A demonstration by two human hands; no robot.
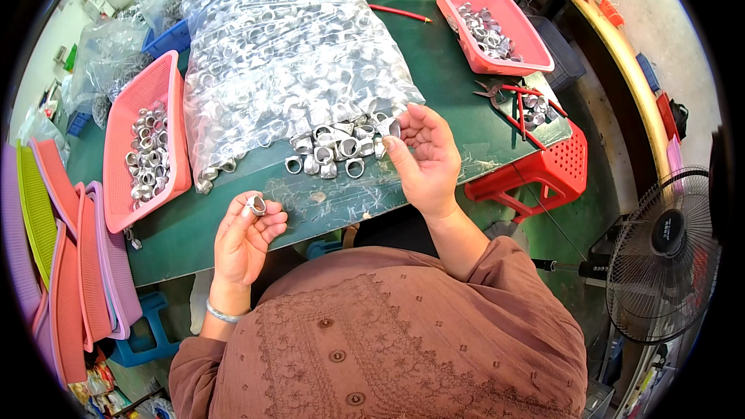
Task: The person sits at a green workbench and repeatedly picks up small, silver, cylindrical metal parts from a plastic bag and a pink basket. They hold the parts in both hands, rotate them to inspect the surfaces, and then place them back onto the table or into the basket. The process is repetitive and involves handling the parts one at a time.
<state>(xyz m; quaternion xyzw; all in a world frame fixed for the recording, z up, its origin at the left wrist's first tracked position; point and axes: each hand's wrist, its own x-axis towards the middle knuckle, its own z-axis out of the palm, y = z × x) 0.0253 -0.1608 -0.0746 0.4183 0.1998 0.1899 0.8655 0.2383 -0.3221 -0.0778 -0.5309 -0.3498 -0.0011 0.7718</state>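
Note:
Between the thumb and fingers of my left hand (pixel 244 239) is a silver metal ring (pixel 257 205), lifted over the table's near edge. My right hand (pixel 427 157) is raised at the right end of a small loose pile of silver rings (pixel 334 146). Its thumb and index finger close around another ring (pixel 390 126) there. Behind the pile, a large clear plastic bag (pixel 291 46) full of such rings lies across the green table (pixel 310 202). A few rings show at the bag's lower left corner.
Pink baskets with rings stand at left (pixel 184 147) and far right (pixel 535 62). Red-handled pliers (pixel 521 112) lie at the table's right corner, above a red stool (pixel 563 167). A fan (pixel 666 233) stands at right. Stacked coloured baskets (pixel 70 264) lean at left.

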